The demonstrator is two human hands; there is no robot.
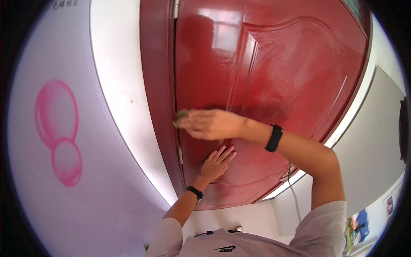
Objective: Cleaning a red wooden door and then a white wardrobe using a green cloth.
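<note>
A glossy red panelled door [205, 77] stands in front of me, with wet-looking streaks across its raised panel. My right hand [212, 124] holds a small dark-green cloth or scouring pad [181, 118], blurred, at the door's hinge-side edge. That pad sits over the dark gap beside the red door frame [157, 70]. Lower on the door, my left hand [215, 165] rests with its fingers spread and holds nothing. Below and left of it is a metal hinge [180, 155]; another hinge [176, 9] shows near the top.
A door handle [286, 174] with a dark cord [293, 196] near it is at lower right. On the left is a pale wall panel [106, 208] with pink bubble drawings [57, 112]. A grey board [369, 144] hangs at right. Pale floor [257, 217] lies below.
</note>
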